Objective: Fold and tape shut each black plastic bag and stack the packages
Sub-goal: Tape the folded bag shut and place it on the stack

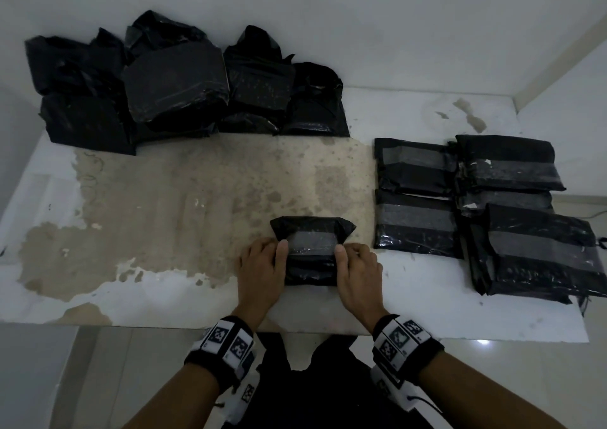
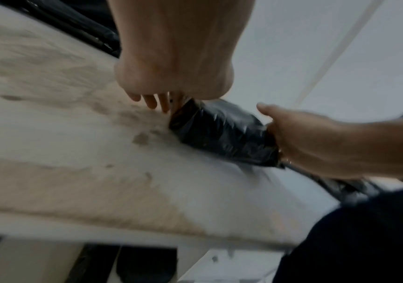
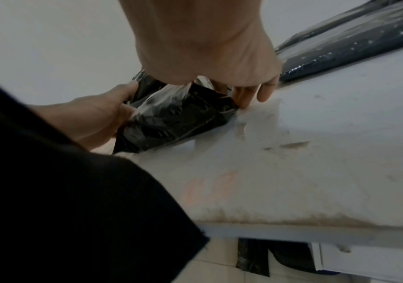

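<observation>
A small black package (image 1: 312,251), crossed by a grey band of tape (image 1: 312,241), is seen lying on the desk (image 1: 164,205) at the lower centre of the head view. It is gripped at its 2 ends by both hands. The left hand (image 1: 261,269) is set against its left end, with the thumb (image 1: 281,251) laid on top by the tape and the other fingers (image 2: 151,100) curled down beside the end toward the desk. The right hand (image 1: 356,271) is placed the same way at the right end, its thumb (image 1: 340,258) pressed on top and its fingers (image 3: 242,95) bent down at the package's side, touching the desk. How far under the package the fingers reach cannot be told.

A heap of loose black bags (image 1: 170,84) is seen at the upper left of the frame, against the wall. Taped packages (image 1: 476,205) are stacked at the right of the frame, well apart from the hands.
</observation>
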A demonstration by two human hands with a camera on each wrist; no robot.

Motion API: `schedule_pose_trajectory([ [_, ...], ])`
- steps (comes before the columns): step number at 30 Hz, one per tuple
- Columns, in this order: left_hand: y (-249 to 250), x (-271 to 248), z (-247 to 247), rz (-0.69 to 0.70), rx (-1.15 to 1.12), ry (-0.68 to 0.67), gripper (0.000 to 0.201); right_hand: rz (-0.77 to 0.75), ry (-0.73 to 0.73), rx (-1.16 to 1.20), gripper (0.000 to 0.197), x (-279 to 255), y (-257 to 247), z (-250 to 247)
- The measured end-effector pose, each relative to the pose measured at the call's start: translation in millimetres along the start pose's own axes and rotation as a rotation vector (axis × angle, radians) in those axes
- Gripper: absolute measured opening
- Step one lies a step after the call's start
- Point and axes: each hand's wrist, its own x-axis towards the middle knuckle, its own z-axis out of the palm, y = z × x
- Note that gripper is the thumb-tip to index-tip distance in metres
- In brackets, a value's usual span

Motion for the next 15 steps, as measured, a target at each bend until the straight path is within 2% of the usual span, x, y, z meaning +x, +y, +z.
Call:
schedule_pose_trajectory([
  [3,9,18,8,-0.175,-0.180,-0.025,0.084,0.023,0.014,0.153,0.072,7,-2,-1],
  [6,31,21,9,-0.227,-0.298,-0.019,0.079,0.040,-0.023,0.247,0.054,11,-10,0],
  [11,54,16,9,-0.118,-0.314,-0.069,0.084,0.043,0.010,0.313,0.059,16,-21,-4],
  [13,52,18,7,-0.049,-0.343,-0.139,0.084,0.030,0.014,0.297,0.055,18,-17,-7],
  [15,48,19,4,0.008,-0.372,-0.217,0.075,0.028,-0.013,0.346,0.045,20,-11,-9],
])
